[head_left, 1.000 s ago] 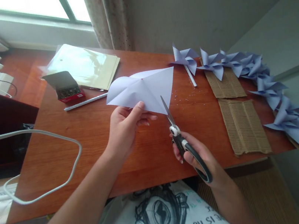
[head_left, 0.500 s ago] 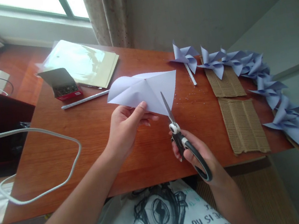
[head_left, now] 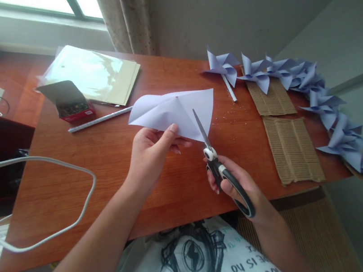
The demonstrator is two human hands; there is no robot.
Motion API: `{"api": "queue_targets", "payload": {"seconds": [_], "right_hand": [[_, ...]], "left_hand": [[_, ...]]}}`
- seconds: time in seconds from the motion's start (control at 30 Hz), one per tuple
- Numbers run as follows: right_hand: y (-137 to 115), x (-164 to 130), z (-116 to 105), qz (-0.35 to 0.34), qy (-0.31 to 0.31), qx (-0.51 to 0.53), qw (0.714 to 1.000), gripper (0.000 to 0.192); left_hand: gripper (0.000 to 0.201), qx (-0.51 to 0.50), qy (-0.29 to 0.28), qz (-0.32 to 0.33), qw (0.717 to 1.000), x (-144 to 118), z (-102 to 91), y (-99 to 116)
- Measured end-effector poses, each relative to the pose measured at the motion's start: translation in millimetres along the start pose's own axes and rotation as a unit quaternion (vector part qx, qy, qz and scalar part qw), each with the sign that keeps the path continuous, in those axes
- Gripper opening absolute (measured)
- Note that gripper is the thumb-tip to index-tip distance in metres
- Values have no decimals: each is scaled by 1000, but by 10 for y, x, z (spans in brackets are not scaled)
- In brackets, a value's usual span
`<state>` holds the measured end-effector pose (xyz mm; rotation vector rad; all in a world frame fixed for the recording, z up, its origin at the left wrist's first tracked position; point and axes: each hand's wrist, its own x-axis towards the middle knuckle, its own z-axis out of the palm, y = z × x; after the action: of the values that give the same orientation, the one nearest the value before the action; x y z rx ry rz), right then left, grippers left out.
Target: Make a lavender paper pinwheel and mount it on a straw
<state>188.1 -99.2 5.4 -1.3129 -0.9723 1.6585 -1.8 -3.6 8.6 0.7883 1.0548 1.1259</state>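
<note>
Over the middle of the desk, my left hand (head_left: pixel 156 149) pinches the near edge of a creased white sheet of paper (head_left: pixel 171 110), thumb on top and fingers beneath. The sheet curves up at its left side, and a small dark spot shows near its centre. My right hand (head_left: pixel 235 178) grips black-and-white scissors (head_left: pixel 217 162), its fingers through the handles. One blade lies over the paper's near right corner, pointing away from me toward the sheet's centre; the other blade is hidden under the paper.
Paper pinwheels (head_left: pixel 320 106) line the desk's right edge beside corrugated cardboard pieces (head_left: pixel 293 149). Another pinwheel (head_left: pixel 223 64) has a white stick. At left are an open red box (head_left: pixel 76 115), a rolled stick (head_left: pixel 100 119), a plastic-wrapped paper stack (head_left: pixel 90 74) and a white cable (head_left: pixel 90 199).
The whole view has shifted slightly, with the desk things moving a little left in the picture. Both hands keep their holds; the scissors and paper look nearly the same.
</note>
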Motion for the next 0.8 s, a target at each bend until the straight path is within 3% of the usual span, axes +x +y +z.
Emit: {"api": "queue_targets", "payload": {"seconds": [0.8], "right_hand": [[-8,-10,51,5,28,-5,1000,61]], "left_hand": [[23,-8,-6,0,1000,12,-16,2]]}}
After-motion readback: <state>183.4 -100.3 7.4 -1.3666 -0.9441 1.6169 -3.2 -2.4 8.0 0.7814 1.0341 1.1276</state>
